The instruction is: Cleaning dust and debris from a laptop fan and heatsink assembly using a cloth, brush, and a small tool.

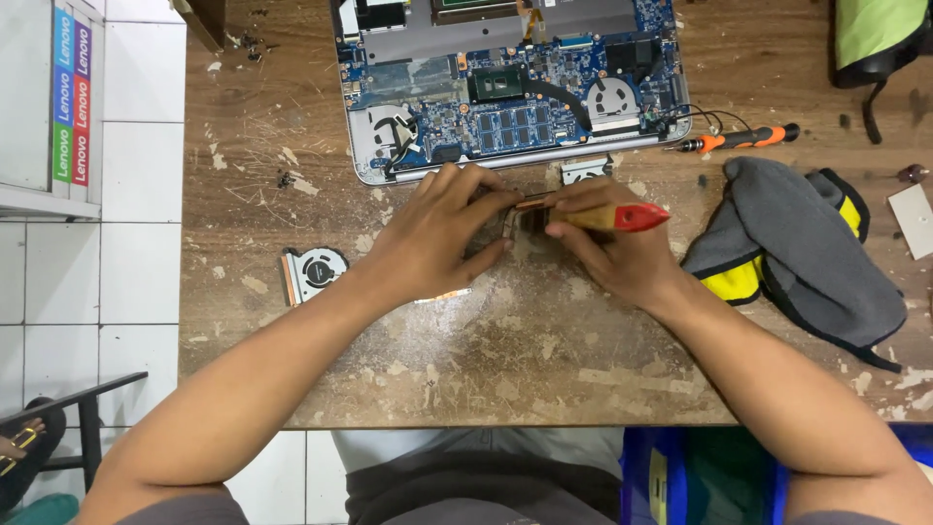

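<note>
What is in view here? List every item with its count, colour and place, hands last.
opened laptop with bare blue circuit board: one, silver and blue, far edge of the table
worn brown wooden table: one, brown, fills the middle
loose round cooling fan: one, grey and black, left of the left hand
orange-and-black screwdriver: one, right of the laptop
grey cloth glove with yellow patches: one bundle, right side
brush with wooden handle and red tip: one, in the right hand
small copper-coloured part: one, between both hands, mostly hidden
left hand: one, on the part
right hand: one, gripping the brush
</note>
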